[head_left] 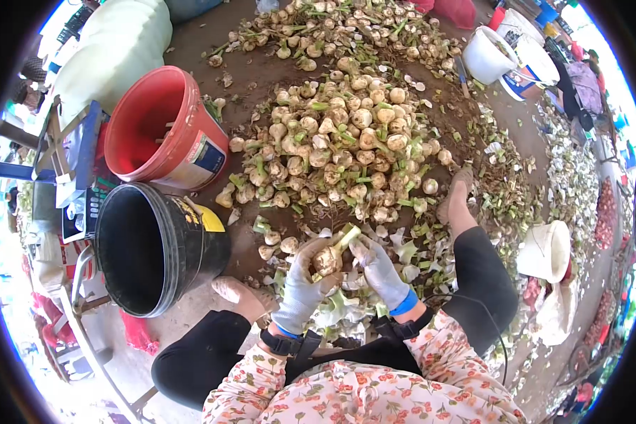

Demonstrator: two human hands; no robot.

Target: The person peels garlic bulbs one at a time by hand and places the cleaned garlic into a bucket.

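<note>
My left hand [298, 286], in a grey-white work glove, is wrapped round a garlic bulb [327, 261]. The bulb is brownish and its cut green stem [347, 238] points up to the right. At that stem, the fingers of my gloved right hand [380, 272] are closed in a pinch; the fingertips partly hide what they grip. Just left of the held bulb lie a few loose garlic bulbs [288, 245]. Beyond both hands rises a large heap of garlic bulbs [346, 141], many with short stems. Pale peeled leaves [339, 309] are scattered beneath my hands.
To the left stand a red bucket [145, 127] and a black bucket [159, 247]. White buckets [489, 55] are at the far right, another white bucket [544, 251] nearer. More garlic [346, 28] lies at the back. A knife-like tool [462, 76] rests beside the heap. Trimmings [505, 169] cover the right-hand ground.
</note>
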